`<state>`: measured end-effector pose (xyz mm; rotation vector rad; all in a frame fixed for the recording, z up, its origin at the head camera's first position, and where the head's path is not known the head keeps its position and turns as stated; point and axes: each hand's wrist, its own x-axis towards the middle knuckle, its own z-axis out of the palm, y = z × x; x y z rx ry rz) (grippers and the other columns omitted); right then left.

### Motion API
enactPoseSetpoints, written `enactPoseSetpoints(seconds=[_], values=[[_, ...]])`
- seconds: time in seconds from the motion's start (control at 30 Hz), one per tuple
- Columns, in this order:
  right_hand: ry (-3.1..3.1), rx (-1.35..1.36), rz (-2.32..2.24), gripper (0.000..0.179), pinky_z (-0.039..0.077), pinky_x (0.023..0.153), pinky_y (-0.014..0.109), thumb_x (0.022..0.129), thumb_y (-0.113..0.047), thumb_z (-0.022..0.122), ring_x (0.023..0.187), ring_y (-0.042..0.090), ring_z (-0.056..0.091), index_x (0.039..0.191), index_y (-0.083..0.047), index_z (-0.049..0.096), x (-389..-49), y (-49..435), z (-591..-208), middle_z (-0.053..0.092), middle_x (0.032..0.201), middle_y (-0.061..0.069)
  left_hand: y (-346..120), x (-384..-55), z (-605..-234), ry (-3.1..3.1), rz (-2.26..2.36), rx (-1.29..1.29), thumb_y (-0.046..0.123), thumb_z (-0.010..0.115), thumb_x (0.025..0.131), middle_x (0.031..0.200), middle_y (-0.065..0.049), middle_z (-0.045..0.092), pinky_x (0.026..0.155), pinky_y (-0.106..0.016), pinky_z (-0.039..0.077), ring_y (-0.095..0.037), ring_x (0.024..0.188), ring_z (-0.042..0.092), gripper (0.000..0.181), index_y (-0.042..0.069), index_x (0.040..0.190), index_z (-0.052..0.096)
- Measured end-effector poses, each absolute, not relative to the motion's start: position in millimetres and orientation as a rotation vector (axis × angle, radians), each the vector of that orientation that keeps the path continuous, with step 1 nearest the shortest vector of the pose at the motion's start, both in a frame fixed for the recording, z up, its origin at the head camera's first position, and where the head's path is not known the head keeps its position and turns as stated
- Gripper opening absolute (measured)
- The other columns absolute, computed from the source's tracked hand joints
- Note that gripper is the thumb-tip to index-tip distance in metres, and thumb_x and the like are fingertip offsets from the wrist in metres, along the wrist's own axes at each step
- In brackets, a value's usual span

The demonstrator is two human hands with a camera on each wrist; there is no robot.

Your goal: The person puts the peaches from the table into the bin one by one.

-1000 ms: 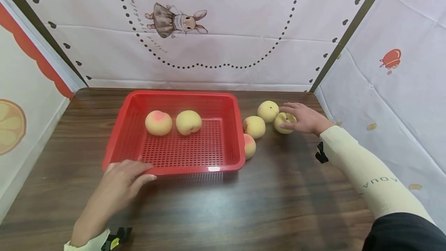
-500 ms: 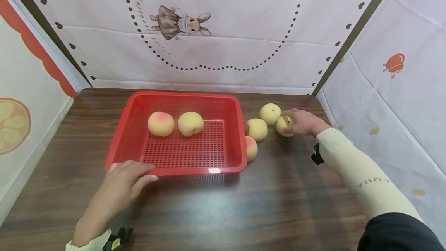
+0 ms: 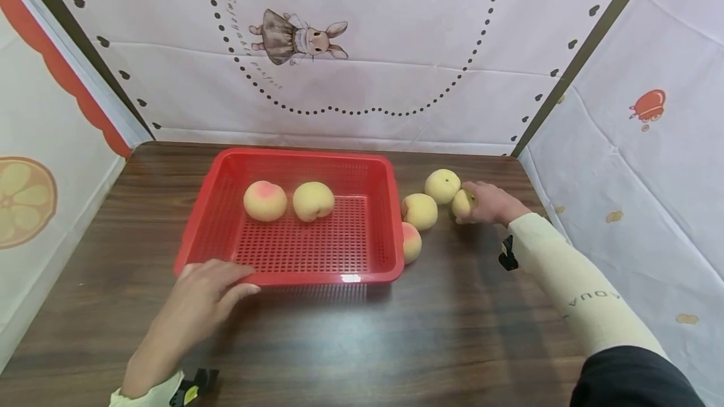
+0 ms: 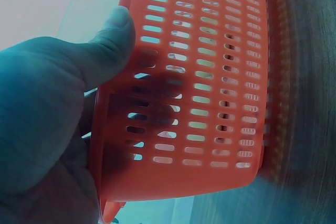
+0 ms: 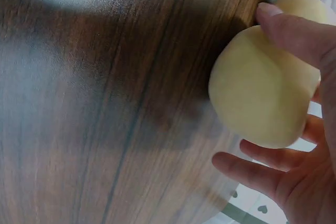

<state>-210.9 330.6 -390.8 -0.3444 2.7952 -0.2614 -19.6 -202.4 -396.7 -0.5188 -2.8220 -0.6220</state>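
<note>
At the near left corner of a red perforated plastic basket (image 3: 317, 277), my left hand (image 3: 195, 297) grips the rim. In the left wrist view its thumb lies on the outside of the basket wall (image 4: 173, 179), and its fingers show as shadows through the slots. Two peaches lie inside: a pink-topped peach (image 3: 264, 201) and a pale yellow peach (image 3: 313, 201). To the right of the basket, my right hand (image 3: 491, 203) holds another yellow peach (image 5: 257, 93), its thumb on one side and fingers around the other. The hand partly hides this peach in the head view.
Beside the held peach are a yellow peach (image 3: 442, 186), a second one (image 3: 420, 211), and a pink-tinged peach (image 3: 411, 242) against the basket's right wall. Everything stands on a dark wooden table (image 3: 339, 350). Printed white sheets (image 3: 384, 30) form walls at the back and sides.
My right hand has closed in around the rightmost peach, its thumb and fingers now about it. The left hand keeps its grip on the basket. The head view has shifted slightly.
</note>
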Motion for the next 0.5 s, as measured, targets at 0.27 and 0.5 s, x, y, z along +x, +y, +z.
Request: enactPoseSetpoints(seconds=[0.27, 0.5], values=[[2.841, -0.436, -0.296, 0.057, 0.047, 0.077, 0.042, 0.077, -0.03, 0.086, 0.087, 0.026, 0.057, 0.12, -0.004, 0.06, -217, 333, -398, 0.061, 0.097, 0.012, -203, -19, -396, -2.825, -0.63, -0.508, 0.029, 0.09, 0.079, 0.099, -0.001, 0.081, 0.079, -0.041, 0.036, -0.026, 0.096, 0.072, 0.033, 0.016, 0.108, 0.081], [2.821, -0.456, -0.322, 0.046, 0.045, 0.074, 0.037, 0.076, -0.026, 0.086, 0.082, 0.022, 0.056, 0.11, -0.007, 0.062, -222, 334, -399, 0.062, 0.09, 0.006, -203, -19, -396, -2.848, -0.627, -0.501, 0.031, 0.088, 0.081, 0.101, -0.001, 0.08, 0.079, -0.043, 0.037, -0.026, 0.098, 0.071, 0.033, 0.017, 0.11, 0.08]])
